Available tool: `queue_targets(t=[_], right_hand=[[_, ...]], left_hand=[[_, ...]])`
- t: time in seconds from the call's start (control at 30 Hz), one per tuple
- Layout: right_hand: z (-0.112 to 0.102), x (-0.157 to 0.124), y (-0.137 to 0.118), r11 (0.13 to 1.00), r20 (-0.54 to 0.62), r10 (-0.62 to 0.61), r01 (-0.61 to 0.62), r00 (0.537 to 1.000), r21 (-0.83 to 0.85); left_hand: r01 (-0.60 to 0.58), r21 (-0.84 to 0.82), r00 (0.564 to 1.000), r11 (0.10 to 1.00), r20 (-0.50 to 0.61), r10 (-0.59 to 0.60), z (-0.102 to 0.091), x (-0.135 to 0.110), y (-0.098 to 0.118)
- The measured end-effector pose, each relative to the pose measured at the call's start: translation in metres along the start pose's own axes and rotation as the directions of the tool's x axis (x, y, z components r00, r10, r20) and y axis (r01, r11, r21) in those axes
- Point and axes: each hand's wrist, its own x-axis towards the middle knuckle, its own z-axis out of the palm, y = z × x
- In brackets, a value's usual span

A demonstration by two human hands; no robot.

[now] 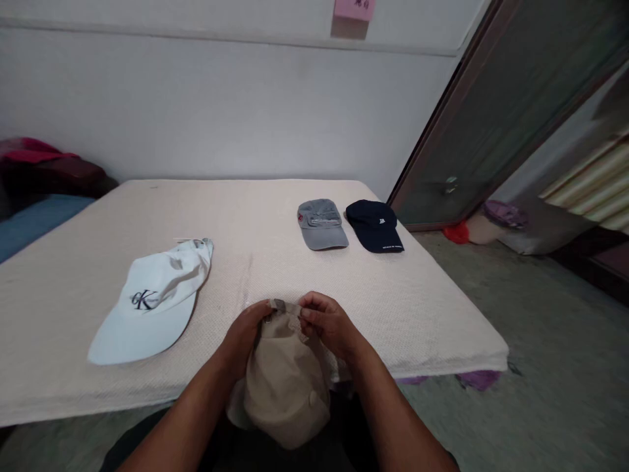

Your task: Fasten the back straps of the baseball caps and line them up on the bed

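Note:
A beige baseball cap (pixel 287 387) is held between my two hands at the near edge of the bed, its back strap and buckle uppermost. My left hand (pixel 246 334) grips the cap's left side by the strap, thumb near the buckle. With thumb and fingers, my right hand (pixel 327 321) pinches the right end of the strap. A white cap (pixel 157 301) with dark lettering on its front lies to the left, brim toward me. Farther back on the right lie a grey cap (pixel 322 224) and a dark navy cap (pixel 374 225), side by side.
The caps lie on a bed with a cream textured cover (pixel 236 210), against a white wall (pixel 221 111). A pink note (pixel 354 9) is stuck high on the wall. Dark and red fabric (pixel 54 167) is piled at far left. Beyond the right edge are grey floor (pixel 472 295) and a door (pixel 457 131).

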Motion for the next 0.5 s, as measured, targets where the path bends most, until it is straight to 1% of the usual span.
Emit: queue_targets(t=[0.1,0.2,0.3,0.5], right_hand=[[0.0019,0.0005,0.0009,1.000,0.048,0.007,-0.007,0.999,0.000],[0.0031,0.0002,-0.0002,1.000,0.055,0.001,-0.001,0.999,-0.012],[0.0030,-0.0010,-0.0019,0.999,0.064,-0.016,0.018,0.998,-0.036],[0.0025,-0.0011,-0.0036,0.997,0.085,-0.033,0.038,0.996,-0.065]], left_hand=[[-0.008,0.051,0.998,0.999,0.056,0.005,0.0037,-0.0027,0.0023],[0.017,0.065,0.994,0.998,0.108,-0.024,0.0047,-0.0031,0.0026],[0.041,0.042,0.991,0.998,0.126,-0.046,0.0024,-0.0015,0.0011],[0.046,0.012,0.988,0.999,0.145,-0.047,-0.0011,-0.0022,0.0008]])
